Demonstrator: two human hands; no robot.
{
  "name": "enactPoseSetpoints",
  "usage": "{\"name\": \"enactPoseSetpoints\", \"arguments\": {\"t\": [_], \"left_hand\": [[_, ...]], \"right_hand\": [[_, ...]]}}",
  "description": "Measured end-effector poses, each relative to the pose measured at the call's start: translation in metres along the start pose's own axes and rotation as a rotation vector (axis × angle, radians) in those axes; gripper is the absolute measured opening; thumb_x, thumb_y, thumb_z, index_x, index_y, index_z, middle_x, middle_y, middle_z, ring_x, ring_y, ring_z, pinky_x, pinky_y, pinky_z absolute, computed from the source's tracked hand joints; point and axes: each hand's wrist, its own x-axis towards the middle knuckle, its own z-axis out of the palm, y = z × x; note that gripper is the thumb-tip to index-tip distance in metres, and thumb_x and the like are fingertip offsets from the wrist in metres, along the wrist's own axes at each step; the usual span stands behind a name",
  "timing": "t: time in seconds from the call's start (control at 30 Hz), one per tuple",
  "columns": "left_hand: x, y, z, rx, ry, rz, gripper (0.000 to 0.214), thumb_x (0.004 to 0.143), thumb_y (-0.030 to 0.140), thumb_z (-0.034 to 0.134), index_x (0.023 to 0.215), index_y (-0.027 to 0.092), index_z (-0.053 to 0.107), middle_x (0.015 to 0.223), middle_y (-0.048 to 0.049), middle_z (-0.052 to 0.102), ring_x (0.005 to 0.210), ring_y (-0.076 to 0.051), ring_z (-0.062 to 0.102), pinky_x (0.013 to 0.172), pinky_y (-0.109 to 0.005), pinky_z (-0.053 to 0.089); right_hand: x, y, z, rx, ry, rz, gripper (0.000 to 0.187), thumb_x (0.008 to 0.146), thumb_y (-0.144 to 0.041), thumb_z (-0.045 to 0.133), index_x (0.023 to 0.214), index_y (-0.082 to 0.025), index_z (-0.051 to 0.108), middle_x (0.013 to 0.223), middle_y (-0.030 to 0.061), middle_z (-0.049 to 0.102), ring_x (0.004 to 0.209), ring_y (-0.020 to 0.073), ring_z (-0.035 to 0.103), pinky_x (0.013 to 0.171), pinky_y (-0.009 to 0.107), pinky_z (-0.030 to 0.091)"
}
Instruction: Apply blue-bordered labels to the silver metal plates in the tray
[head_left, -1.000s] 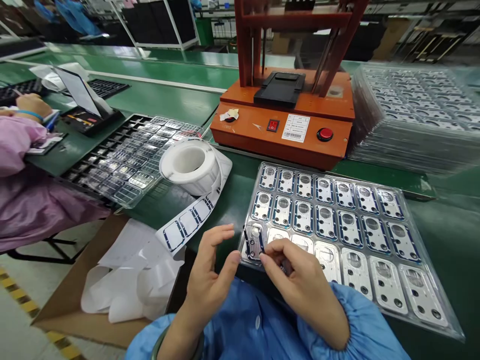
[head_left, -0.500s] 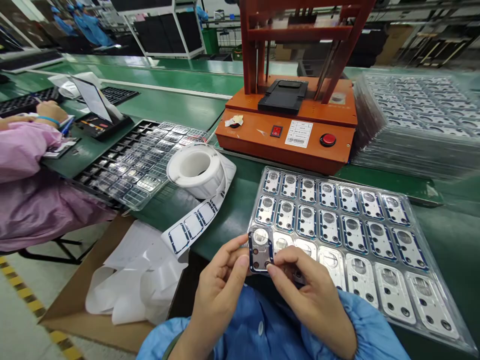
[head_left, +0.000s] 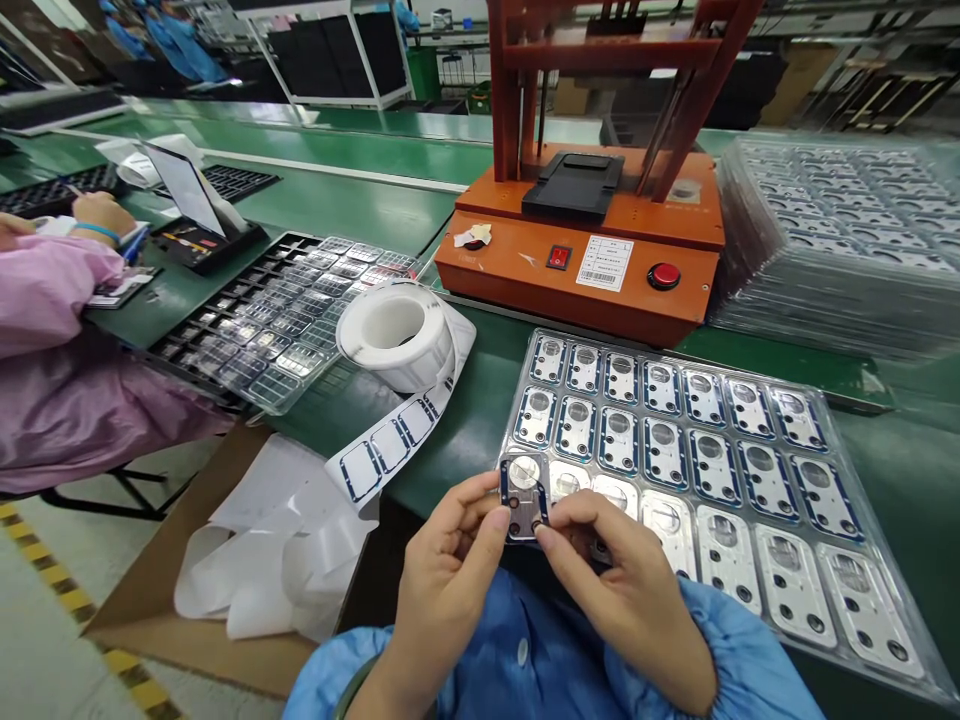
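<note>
Metal plate [head_left: 526, 497], edged with dark blue along its sides, is held above the near left corner of the clear tray [head_left: 928, 652]. Its left edge is taken between the thumb and fingers of the left hand [head_left: 454, 560], whose grip is narrow and closed on the plate; its lower right edge is pinched by the equally narrow grip of the right hand [head_left: 626, 570]. In the clear tray, blue-edged plates [head_left: 619, 440] are seated in the two far rows and plain silver plates [head_left: 724, 555] in the near row. The orange press [head_left: 577, 300] is placed just beyond the clear tray, and a stack of trays [head_left: 840, 275] is piled beyond its far right corner. To the left of the clear tray, a label roll [head_left: 424, 370] is laid on the green worktop [head_left: 457, 440]; farther left and nearer, white sheets [head_left: 255, 590] are heaped in a cardboard box [head_left: 187, 655]. Well left of the clear tray, a co-worker's pink sleeve [head_left: 52, 290] is seen.
</note>
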Motion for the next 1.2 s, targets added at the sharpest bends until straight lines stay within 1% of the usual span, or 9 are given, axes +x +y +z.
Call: {"name": "enactPoseSetpoints", "arguments": {"t": [0.07, 0.17, 0.37, 0.5, 0.63, 0.83, 0.97, 1.0, 1.2], "left_hand": [[0.001, -0.004, -0.002, 0.024, -0.024, 0.04, 0.027, 0.08, 0.031, 0.067, 0.104, 0.019, 0.067, 0.081, -0.0025, 0.075, 0.069, -0.011, 0.069, 0.068, -0.017, 0.057], [-0.002, -0.006, -0.002, 0.019, -0.015, 0.071, 0.028, 0.082, 0.03, 0.065, 0.107, 0.019, 0.066, 0.085, -0.0033, 0.075, 0.07, -0.012, 0.07, 0.069, -0.019, 0.058], [-0.007, 0.002, 0.004, 0.021, 0.091, 0.056, 0.028, 0.08, 0.037, 0.066, 0.101, 0.018, 0.068, 0.085, -0.0048, 0.075, 0.073, -0.015, 0.07, 0.069, -0.021, 0.058], [-0.002, 0.002, 0.002, 0.051, 0.058, 0.104, 0.027, 0.079, 0.037, 0.068, 0.097, 0.017, 0.07, 0.084, -0.0059, 0.075, 0.072, -0.017, 0.071, 0.065, -0.021, 0.058], [-0.001, 0.003, 0.003, 0.08, 0.062, 0.134, 0.02, 0.081, 0.032, 0.066, 0.094, 0.018, 0.07, 0.084, -0.0041, 0.075, 0.07, -0.015, 0.07, 0.065, -0.019, 0.058], [-0.007, 0.008, 0.009, 0.014, 0.125, 0.091, 0.02, 0.081, 0.032, 0.065, 0.094, 0.017, 0.069, 0.081, -0.0027, 0.074, 0.07, -0.013, 0.068, 0.065, -0.018, 0.056], [-0.004, 0.006, 0.007, 0.042, 0.068, 0.165, 0.021, 0.084, 0.035, 0.061, 0.092, 0.016, 0.067, 0.076, -0.0027, 0.073, 0.064, -0.013, 0.067, 0.06, -0.018, 0.054], [-0.003, 0.005, 0.007, 0.064, 0.069, 0.185, 0.021, 0.084, 0.035, 0.061, 0.092, 0.016, 0.066, 0.075, -0.0027, 0.072, 0.063, -0.013, 0.067, 0.06, -0.018, 0.054], [-0.003, 0.01, 0.014, 0.118, 0.207, 0.228, 0.017, 0.086, 0.034, 0.058, 0.085, 0.018, 0.065, 0.069, 0.0007, 0.068, 0.06, -0.011, 0.063, 0.058, -0.017, 0.05]], "right_hand": [[0.0, 0.0, 0.0, 0.0, 0.0, -0.018, 0.008, 0.089, -0.015, 0.056, 0.083, -0.022, 0.056, 0.071, -0.0049, 0.055, 0.058, 0.0089, 0.049, 0.052, 0.02, 0.039], [0.001, 0.0, 0.001, 0.002, 0.003, -0.03, 0.009, 0.088, -0.014, 0.056, 0.084, -0.022, 0.056, 0.074, -0.0043, 0.057, 0.06, 0.0091, 0.051, 0.053, 0.019, 0.04], [-0.001, 0.0, 0.0, 0.016, -0.006, -0.018, 0.008, 0.088, -0.014, 0.056, 0.085, -0.021, 0.056, 0.074, -0.0033, 0.057, 0.059, 0.0095, 0.051, 0.052, 0.02, 0.04], [-0.001, -0.001, -0.001, 0.013, -0.022, -0.022, 0.008, 0.088, -0.014, 0.055, 0.083, -0.021, 0.056, 0.072, -0.0028, 0.057, 0.059, 0.0102, 0.052, 0.052, 0.021, 0.039], [0.001, -0.002, 0.0, 0.014, -0.031, -0.042, 0.01, 0.088, -0.014, 0.056, 0.081, -0.021, 0.056, 0.071, -0.0032, 0.057, 0.058, 0.0098, 0.052, 0.051, 0.021, 0.039], [0.001, -0.004, 0.0, 0.03, -0.044, -0.037, 0.01, 0.088, -0.014, 0.056, 0.08, -0.021, 0.056, 0.07, -0.0029, 0.056, 0.057, 0.0096, 0.051, 0.051, 0.021, 0.038], [0.0, -0.003, 0.0, 0.039, -0.055, -0.035, 0.009, 0.087, -0.014, 0.057, 0.082, -0.02, 0.057, 0.07, -0.0026, 0.056, 0.056, 0.0097, 0.05, 0.051, 0.021, 0.039], [0.0, -0.002, 0.0, 0.042, -0.06, -0.032, 0.008, 0.087, -0.014, 0.057, 0.082, -0.02, 0.057, 0.07, -0.0025, 0.056, 0.056, 0.0098, 0.05, 0.051, 0.021, 0.039], [-0.001, 0.001, 0.0, 0.051, -0.098, -0.017, 0.008, 0.087, -0.016, 0.057, 0.081, -0.02, 0.057, 0.069, -0.0017, 0.056, 0.056, 0.0102, 0.05, 0.05, 0.021, 0.038]]}}
